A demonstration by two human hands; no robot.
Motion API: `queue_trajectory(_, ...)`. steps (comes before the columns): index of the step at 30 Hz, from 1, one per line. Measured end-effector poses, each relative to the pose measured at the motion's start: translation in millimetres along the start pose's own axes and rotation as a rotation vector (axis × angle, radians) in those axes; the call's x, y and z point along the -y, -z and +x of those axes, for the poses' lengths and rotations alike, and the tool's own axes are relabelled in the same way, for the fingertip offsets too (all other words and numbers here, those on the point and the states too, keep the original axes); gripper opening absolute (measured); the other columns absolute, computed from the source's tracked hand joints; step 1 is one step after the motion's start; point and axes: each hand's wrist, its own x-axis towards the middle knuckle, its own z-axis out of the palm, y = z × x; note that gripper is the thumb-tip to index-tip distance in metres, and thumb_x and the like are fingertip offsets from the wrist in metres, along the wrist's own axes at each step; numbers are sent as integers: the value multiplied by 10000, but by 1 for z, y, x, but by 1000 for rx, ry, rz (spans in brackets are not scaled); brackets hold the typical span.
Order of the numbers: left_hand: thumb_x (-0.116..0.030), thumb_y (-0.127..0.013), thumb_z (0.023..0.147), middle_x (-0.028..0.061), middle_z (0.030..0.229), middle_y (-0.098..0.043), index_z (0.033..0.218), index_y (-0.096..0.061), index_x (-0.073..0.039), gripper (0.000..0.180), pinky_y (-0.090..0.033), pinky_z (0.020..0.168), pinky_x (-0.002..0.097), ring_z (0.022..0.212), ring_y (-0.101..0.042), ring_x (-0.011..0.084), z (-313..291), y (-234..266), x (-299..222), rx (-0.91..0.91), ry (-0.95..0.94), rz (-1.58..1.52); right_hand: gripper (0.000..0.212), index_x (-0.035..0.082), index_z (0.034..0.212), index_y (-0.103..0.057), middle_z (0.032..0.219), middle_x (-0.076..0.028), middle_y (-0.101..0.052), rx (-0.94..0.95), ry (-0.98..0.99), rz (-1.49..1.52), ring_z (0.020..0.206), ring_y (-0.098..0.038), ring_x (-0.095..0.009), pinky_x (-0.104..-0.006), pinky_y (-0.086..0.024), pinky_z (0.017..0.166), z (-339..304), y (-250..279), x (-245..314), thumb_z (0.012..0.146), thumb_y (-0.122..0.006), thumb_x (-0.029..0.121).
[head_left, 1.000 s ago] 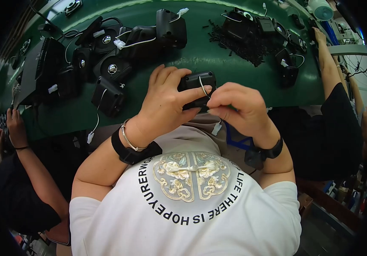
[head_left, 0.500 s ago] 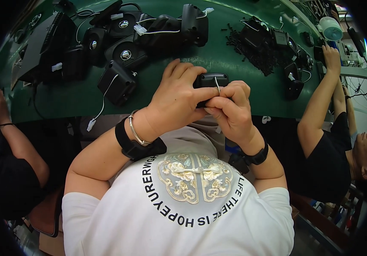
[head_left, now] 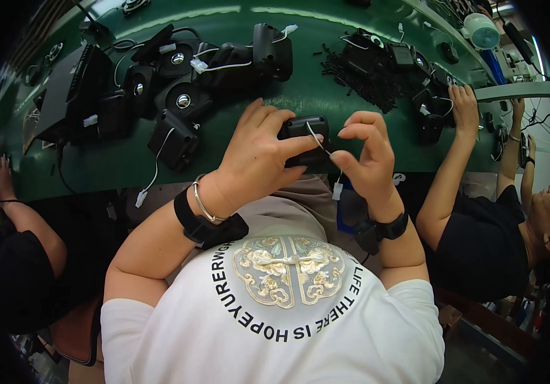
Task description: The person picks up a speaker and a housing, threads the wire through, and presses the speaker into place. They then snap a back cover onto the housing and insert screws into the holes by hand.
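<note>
At the near edge of the green bench, my left hand (head_left: 259, 147) is closed on a small black speaker box (head_left: 312, 121), its index finger lying across the top. A white cable (head_left: 315, 133) comes out of the box and hangs down past its right side to a white plug (head_left: 338, 191). Just right of the box is my right hand (head_left: 372, 153), with thumb and curled fingers apart and no object visible between them. The thumb tip is close to the cable; whether it touches is unclear. The box's underside is hidden by my left hand.
Another black speaker box (head_left: 174, 139) with a dangling cable lies to the left, near more speakers (head_left: 184, 101) and a large black case (head_left: 73, 93). A pile of black screws (head_left: 368, 80) lies at the far right. Co-workers' arms (head_left: 464, 115) reach in from both sides.
My right hand has opened and drawn back rightward from the speaker box. The cable's plug now hangs in sight. A co-worker's hand on the right has moved nearer.
</note>
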Motion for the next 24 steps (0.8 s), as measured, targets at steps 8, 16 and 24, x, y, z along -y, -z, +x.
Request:
queue_trajectory(8, -125, -808, 562, 172, 1090, -623, 1015, -736, -158, 459, -497, 921, 427, 964, -612, 345, 24, 58, -26, 76, -121, -30, 153, 15, 955, -602, 912, -3, -574, -291, -245, 59, 774, -511, -73, -213, -439, 695, 3, 20, -58, 889, -701, 112)
queue_trajectory(16, -160, -778, 733, 121, 1153, -655, 1183, -688, -74, 467, -473, 931, 298, 1052, -627, 209, 180, 147, 61, 55, -64, 40, 160, 17, 998, -616, 865, -4, -583, -393, -469, -107, 721, -520, -73, -220, -459, 651, 41, 45, -60, 871, -691, 79)
queue_trajectory(24, -263, -759, 756, 122, 1134, -677, 1219, -670, -96, 500, -481, 923, 300, 1041, -639, 204, 285, 64, 230, 245, 63, -39, 162, 0, 993, -615, 875, -40, -592, -335, -510, -158, 726, -547, -95, -231, -470, 656, 59, 69, -54, 864, -684, 69)
